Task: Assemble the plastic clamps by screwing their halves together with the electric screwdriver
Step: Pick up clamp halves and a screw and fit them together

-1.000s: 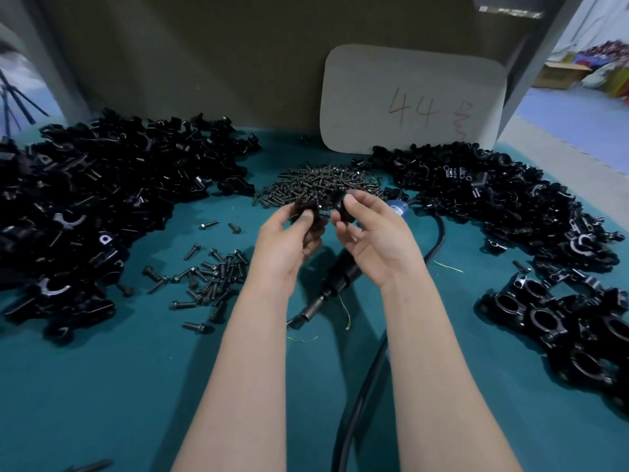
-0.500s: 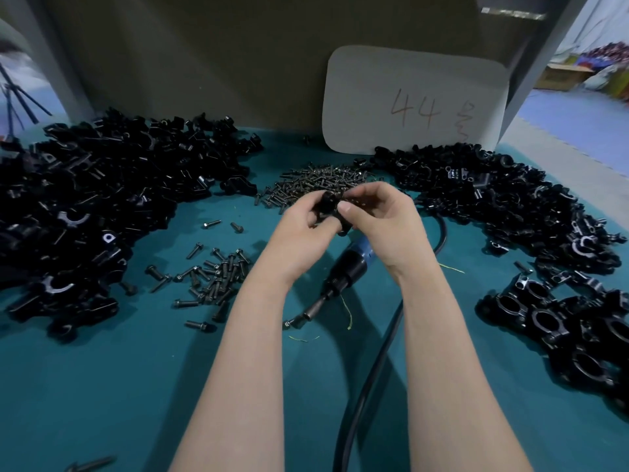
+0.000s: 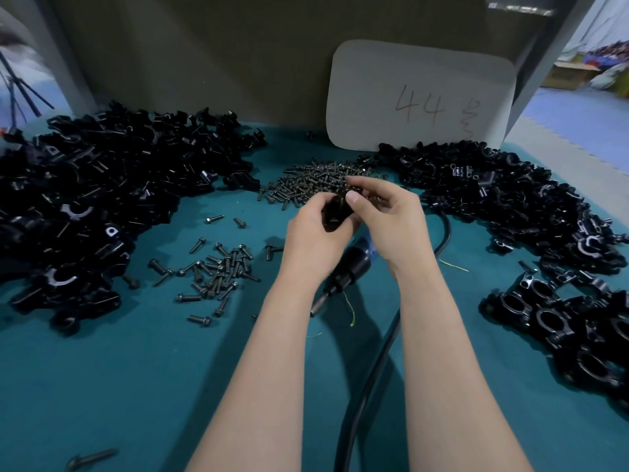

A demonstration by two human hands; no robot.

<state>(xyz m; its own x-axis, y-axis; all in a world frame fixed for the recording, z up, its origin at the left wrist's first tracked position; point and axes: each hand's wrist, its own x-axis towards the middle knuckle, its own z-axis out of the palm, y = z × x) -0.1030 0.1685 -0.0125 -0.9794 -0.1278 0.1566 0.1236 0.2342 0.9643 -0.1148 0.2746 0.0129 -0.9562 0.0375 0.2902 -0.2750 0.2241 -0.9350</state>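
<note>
Clamp halves [image 3: 335,212] sit between your two hands, pressed together by the look of it. Your left hand [image 3: 315,236] curls round them from below. Your right hand [image 3: 391,223] pinches the top, thumb on the plastic. The electric screwdriver [image 3: 350,267] lies on the mat [image 3: 136,369] directly under the grip. Its long axis slants, bit toward you and leftward, handle beneath your right wrist, so the right hand is nearer. The screw pile [image 3: 316,183] is just beyond your fingertips.

two hands [image 3: 316,241] [image 3: 391,226], one electric screwdriver [image 3: 350,267], one card [image 3: 422,97]
</note>
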